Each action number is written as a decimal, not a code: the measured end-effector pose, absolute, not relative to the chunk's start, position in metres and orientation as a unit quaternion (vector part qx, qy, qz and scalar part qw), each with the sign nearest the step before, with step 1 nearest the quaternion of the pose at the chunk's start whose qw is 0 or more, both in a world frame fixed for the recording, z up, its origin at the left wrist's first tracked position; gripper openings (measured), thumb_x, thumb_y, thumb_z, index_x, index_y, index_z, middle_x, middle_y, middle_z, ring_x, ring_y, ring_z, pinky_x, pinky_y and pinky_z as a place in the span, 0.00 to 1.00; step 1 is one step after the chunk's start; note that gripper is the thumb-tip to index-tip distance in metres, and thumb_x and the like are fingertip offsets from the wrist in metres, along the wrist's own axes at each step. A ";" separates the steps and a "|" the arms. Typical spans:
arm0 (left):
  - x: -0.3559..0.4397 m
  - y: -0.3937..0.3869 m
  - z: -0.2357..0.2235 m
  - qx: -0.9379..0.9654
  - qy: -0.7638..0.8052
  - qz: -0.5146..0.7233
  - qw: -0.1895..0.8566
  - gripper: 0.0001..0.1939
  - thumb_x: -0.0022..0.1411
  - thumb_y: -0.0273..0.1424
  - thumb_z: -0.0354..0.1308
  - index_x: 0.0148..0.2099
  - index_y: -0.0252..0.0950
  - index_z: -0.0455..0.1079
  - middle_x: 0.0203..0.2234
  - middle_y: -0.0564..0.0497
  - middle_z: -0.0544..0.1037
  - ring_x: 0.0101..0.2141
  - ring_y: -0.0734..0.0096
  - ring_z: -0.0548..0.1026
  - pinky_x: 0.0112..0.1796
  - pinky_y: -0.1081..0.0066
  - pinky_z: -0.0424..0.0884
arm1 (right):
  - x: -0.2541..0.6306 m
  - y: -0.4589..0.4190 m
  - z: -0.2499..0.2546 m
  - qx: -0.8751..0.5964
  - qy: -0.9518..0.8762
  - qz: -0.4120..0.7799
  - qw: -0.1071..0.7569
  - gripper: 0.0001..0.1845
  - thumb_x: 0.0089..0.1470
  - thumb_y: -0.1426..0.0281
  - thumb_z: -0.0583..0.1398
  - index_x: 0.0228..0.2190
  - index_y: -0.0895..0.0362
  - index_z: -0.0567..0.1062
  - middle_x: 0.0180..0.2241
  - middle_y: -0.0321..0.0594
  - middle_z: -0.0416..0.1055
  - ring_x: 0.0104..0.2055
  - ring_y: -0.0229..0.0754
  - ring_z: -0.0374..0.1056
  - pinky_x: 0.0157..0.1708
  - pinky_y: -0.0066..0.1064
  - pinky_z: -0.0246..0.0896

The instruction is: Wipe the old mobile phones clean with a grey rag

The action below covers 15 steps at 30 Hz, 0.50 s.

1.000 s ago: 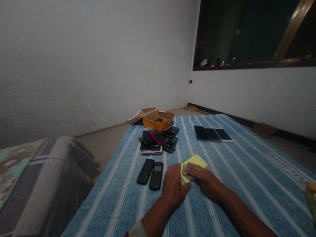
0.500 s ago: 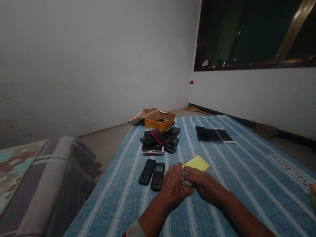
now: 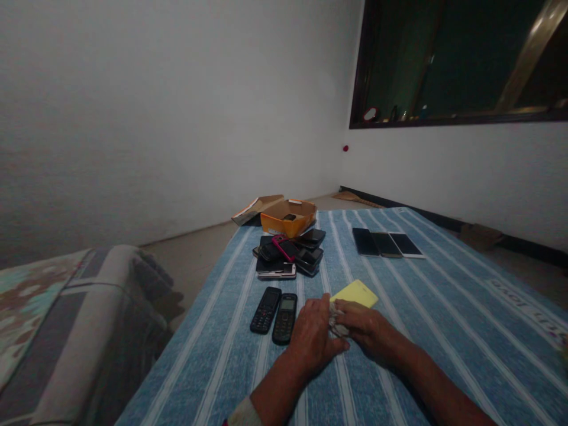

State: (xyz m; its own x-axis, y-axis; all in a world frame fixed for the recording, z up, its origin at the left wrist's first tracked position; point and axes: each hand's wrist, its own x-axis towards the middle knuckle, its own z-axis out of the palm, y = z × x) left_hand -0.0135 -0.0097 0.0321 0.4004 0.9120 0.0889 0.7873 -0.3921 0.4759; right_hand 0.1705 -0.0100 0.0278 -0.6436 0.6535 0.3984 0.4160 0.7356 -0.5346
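A flat yellow phone (image 3: pixel 356 293) lies slantwise on the striped blue cloth, its near end covered by my hands. My left hand (image 3: pixel 310 331) is closed at that near left end, thumb stretched to the right; the exact hold is partly hidden. My right hand (image 3: pixel 366 326) comes in from the right, its fingers pressed on a crumpled whitish rag (image 3: pixel 336 319) against the phone. Left of my left hand lie two black keypad phones, one (image 3: pixel 284 319) almost touching it and another (image 3: pixel 265 310) beside that.
Beyond my hands is a pile of phones (image 3: pixel 277 271), with an open orange box (image 3: pixel 284 228) behind it. Three flat smartphones (image 3: pixel 387 244) lie side by side at the far right. A cloth-covered bed or seat (image 3: pixel 89 343) stands at the left.
Both hands stay nearly in place on the yellow phone. The crumpled rag between them shows slightly more. The whole view has shifted a little.
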 end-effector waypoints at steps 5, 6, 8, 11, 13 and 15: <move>-0.013 -0.010 0.032 0.820 0.512 0.182 0.178 0.46 0.46 0.34 0.69 0.65 0.33 0.54 0.53 0.40 0.71 0.54 0.49 0.67 0.54 0.54 0.64 | 0.168 -0.009 0.026 -0.303 -0.886 0.192 0.295 0.14 0.65 0.68 0.53 0.45 0.53 0.77 0.49 0.46 0.73 0.55 0.45 0.66 0.55 0.37 0.60; -0.013 -0.010 0.031 0.822 0.508 0.187 0.178 0.46 0.46 0.34 0.69 0.65 0.33 0.54 0.53 0.40 0.72 0.53 0.48 0.67 0.53 0.53 0.65 | 0.165 -0.010 0.026 -0.297 -0.887 0.192 0.296 0.14 0.65 0.68 0.53 0.45 0.53 0.77 0.48 0.45 0.73 0.54 0.45 0.67 0.56 0.37 0.60; -0.013 -0.009 0.031 0.823 0.504 0.193 0.177 0.45 0.46 0.33 0.69 0.64 0.33 0.54 0.52 0.40 0.73 0.53 0.49 0.68 0.52 0.53 0.66 | 0.161 -0.011 0.027 -0.292 -0.889 0.192 0.295 0.15 0.65 0.68 0.52 0.45 0.53 0.77 0.47 0.45 0.74 0.53 0.44 0.67 0.56 0.36 0.60; -0.014 -0.010 0.032 0.821 0.507 0.193 0.176 0.46 0.45 0.33 0.69 0.64 0.33 0.55 0.52 0.40 0.73 0.53 0.49 0.68 0.52 0.53 0.66 | 0.166 -0.010 0.026 -0.305 -0.888 0.188 0.288 0.14 0.64 0.68 0.54 0.45 0.51 0.77 0.49 0.44 0.74 0.53 0.45 0.68 0.55 0.37 0.61; -0.014 -0.010 0.032 0.821 0.510 0.188 0.175 0.47 0.45 0.34 0.70 0.64 0.32 0.55 0.52 0.40 0.72 0.53 0.49 0.68 0.53 0.54 0.66 | 0.172 -0.008 0.024 -0.316 -0.886 0.185 0.286 0.14 0.63 0.67 0.55 0.45 0.52 0.78 0.51 0.46 0.72 0.55 0.47 0.67 0.56 0.39 0.61; -0.014 -0.010 0.032 0.820 0.513 0.184 0.175 0.47 0.45 0.35 0.71 0.64 0.30 0.55 0.52 0.39 0.72 0.53 0.49 0.67 0.53 0.55 0.66 | 0.175 -0.007 0.022 -0.321 -0.885 0.184 0.284 0.14 0.64 0.67 0.55 0.46 0.53 0.77 0.52 0.47 0.72 0.57 0.48 0.65 0.57 0.40 0.60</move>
